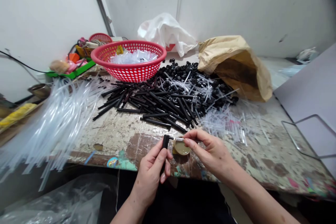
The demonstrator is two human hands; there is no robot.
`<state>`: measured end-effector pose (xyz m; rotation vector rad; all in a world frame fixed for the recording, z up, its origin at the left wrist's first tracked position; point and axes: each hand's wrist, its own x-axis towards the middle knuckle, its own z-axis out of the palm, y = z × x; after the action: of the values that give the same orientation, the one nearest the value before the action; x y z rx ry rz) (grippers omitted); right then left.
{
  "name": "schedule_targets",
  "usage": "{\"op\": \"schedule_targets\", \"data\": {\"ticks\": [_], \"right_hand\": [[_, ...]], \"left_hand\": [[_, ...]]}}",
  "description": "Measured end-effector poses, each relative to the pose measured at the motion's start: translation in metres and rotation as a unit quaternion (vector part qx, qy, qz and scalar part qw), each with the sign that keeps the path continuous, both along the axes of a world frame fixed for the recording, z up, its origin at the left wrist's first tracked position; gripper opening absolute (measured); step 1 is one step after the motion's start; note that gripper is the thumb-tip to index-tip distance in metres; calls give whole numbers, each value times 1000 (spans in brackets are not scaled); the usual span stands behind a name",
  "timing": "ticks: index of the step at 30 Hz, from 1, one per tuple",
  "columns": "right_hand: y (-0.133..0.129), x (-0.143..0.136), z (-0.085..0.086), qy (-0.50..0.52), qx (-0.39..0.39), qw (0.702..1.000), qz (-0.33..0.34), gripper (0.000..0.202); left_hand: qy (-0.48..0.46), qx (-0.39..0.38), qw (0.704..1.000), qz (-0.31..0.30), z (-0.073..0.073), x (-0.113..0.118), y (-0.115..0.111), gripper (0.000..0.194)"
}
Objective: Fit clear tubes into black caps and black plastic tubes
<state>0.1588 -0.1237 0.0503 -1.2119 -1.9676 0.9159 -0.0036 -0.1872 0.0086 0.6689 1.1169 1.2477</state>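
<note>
Worktable [112, 140], worn, paint-flaked and stained, set against pale wall panels [236, 7].

My left hand [153, 163]: curled closed, thumb and fingers gripping one black plastic tube [165, 141], held upright, a thin nozzle jutting from its top toward my right hand.

My right hand [211, 150]: thumb and index finger pinched together on one short clear tube [177, 139], which lies in line with the nozzle tip; whether the two are joined I cannot tell.

Between my hands, just behind my right fingertips: one small round cup [183, 148], holding a clear-looking liquid.

Beyond my left hand: a heap of black tubes [160, 102], lying crosswise over one another. Behind it, one red perforated basket [128, 65], holding clear plastic pieces [138, 57].

Beyond my right hand: a loose pile of cut clear tubing [223, 120]; farther off, small black fittings [187, 68], mixed with more clear lengths; beside these, one brown paper bag [228, 47], on its side, mouth toward me. Farthest, one white plastic bag [165, 29], crumpled.

Well left of my left hand: a sheaf of long clear tubes [57, 119], overhanging the table edge; behind it, one green tray [84, 70], with assorted oddments.

Far right of my right hand: one bent metal wire frame [295, 140].
</note>
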Motion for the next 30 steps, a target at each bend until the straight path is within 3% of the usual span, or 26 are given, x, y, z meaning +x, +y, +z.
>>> {"op": "schedule_targets", "data": {"ticks": [13,19,30], "right_hand": [[-5,-5,-1,-19,40,999,28,12],[-10,-10,-6,-101,69,988,92,24],[-13,-12,-10,-124,96,981,110,29]], "left_hand": [[20,6,1000,-6,7,1,-5,41],[33,-2,999,-20,9,-1,-8,41],[33,-19,997,-65,8,-3,-13,48]]}}
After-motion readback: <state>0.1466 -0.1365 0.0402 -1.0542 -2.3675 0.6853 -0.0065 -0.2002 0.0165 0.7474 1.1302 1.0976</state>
